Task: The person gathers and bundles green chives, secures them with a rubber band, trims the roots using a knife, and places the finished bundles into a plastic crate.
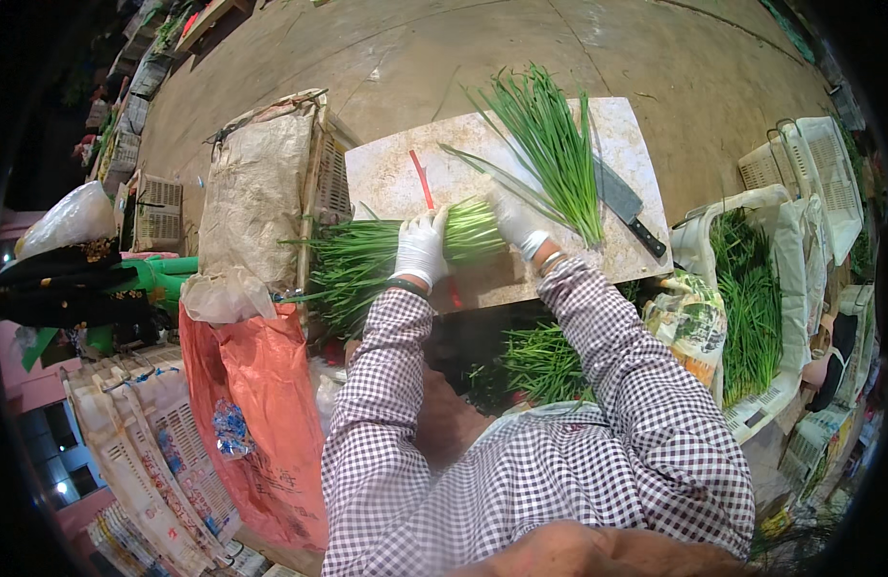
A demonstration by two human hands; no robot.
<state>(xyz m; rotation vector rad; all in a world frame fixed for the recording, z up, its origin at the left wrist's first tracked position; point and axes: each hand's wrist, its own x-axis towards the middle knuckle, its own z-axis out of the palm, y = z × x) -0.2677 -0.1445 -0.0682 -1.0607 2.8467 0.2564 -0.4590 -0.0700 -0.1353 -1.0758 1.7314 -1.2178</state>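
A thick bundle of garlic chives (357,255) lies sideways on the white board (617,130), green leaves to the left and pale stem ends to the right. My left hand (423,243), in a white glove, is wrapped over the bundle and grips it. At the pale ends is my gloved right hand (513,219), smeared by motion, so its fingers are unclear. Beneath the bundle runs a red strip (420,176), showing above and below it. To the right lies a loose pile of chives (555,144), beside a knife (617,192) with a black handle.
A crate lined with pale cloth holds more chives (750,298) at right. Below the board sits another heap of chives (550,363). A red plastic bag (261,385) hangs at left, under a sack-covered crate (256,183). Concrete floor (415,58) stretches beyond the board.
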